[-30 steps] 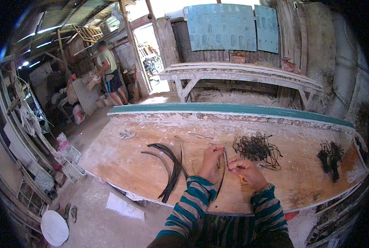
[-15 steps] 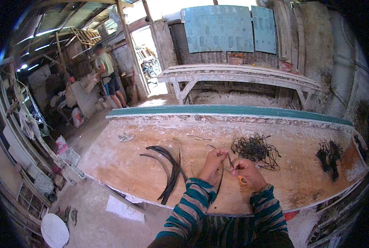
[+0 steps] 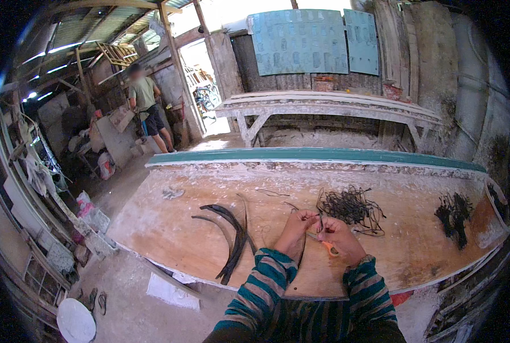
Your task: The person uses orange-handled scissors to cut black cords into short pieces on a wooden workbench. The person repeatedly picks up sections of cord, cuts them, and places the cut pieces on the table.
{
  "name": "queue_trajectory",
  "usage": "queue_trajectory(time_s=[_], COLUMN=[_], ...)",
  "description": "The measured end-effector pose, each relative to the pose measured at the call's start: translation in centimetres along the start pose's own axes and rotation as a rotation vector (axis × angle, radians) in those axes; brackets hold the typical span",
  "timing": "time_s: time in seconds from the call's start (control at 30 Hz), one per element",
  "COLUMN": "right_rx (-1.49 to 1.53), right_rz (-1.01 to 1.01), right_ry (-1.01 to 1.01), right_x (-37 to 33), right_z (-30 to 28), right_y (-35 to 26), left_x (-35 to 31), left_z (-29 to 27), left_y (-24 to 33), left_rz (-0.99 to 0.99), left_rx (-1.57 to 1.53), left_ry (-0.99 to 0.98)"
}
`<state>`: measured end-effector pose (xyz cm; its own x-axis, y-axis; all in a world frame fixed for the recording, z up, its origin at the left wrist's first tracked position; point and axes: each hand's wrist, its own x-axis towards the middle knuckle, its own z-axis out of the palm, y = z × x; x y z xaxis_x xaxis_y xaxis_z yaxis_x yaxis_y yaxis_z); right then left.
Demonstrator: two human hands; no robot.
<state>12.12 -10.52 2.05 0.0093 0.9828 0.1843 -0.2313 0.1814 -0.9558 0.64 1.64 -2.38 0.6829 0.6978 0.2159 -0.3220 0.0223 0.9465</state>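
Note:
Close together over the wooden tabletop (image 3: pixel 169 240), my two hands pinch a thin black strip (image 3: pixel 319 220). My left hand (image 3: pixel 294 230) is closed at the fingertips on its upper part. My right hand (image 3: pixel 343 239) grips it just to the right, and the fingers hide most of it. Below the right hand lies a pair of orange-handled scissors (image 3: pixel 330 248), partly covered by that hand. To the left rests a bundle of long, curved black strips (image 3: pixel 241 237). Beyond my right hand is a loose tangle of knotted black cords (image 3: pixel 352 207).
At the table's right end lie bunched black cords (image 3: pixel 454 218). A green-edged board (image 3: pixel 318 154) runs along the far side. Behind it stands a long whitish bench (image 3: pixel 329 103). A person (image 3: pixel 145 106) stands at the back left. A round white stool top (image 3: pixel 76 321) is at lower left.
My hands have drawn closer together around the strip. More of the orange scissor handle shows below the right hand. The person at the back has turned away and stands more upright.

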Motion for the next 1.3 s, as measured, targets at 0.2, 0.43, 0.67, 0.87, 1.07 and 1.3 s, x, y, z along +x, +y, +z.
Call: queue_trajectory(time_s=[0.2,0.43,0.67,0.87,1.07,1.3], right_rx=[-0.089,-0.2,-0.114,-0.029,0.041,0.027], right_rz=[0.011,-0.218,-0.364,-0.127,-0.118,-0.282], right_ry=[0.355,0.689,0.853,0.66,0.389,0.321], right_x=[0.2,1.3,2.3,2.0,1.3,1.0], right_z=[-0.2,-3.3,-4.4,-1.7,-3.2,-0.7], right_y=[-0.8,1.6,2.7,0.6,2.5,0.6], left_x=[0.1,-1.8,-1.9,0.2,-0.4,-0.2], left_z=[0.0,1.8,2.7,-0.7,0.6,0.2], left_y=[-0.7,2.1,2.2,-0.5,1.8,1.1], left_rz=[-0.032,-0.107,-0.225,0.051,0.0,-0.018], left_rx=[0.051,0.086,-0.018,0.075,0.112,0.085], left_ry=[-0.06,-0.246,-0.374,-0.015,0.245,0.352])
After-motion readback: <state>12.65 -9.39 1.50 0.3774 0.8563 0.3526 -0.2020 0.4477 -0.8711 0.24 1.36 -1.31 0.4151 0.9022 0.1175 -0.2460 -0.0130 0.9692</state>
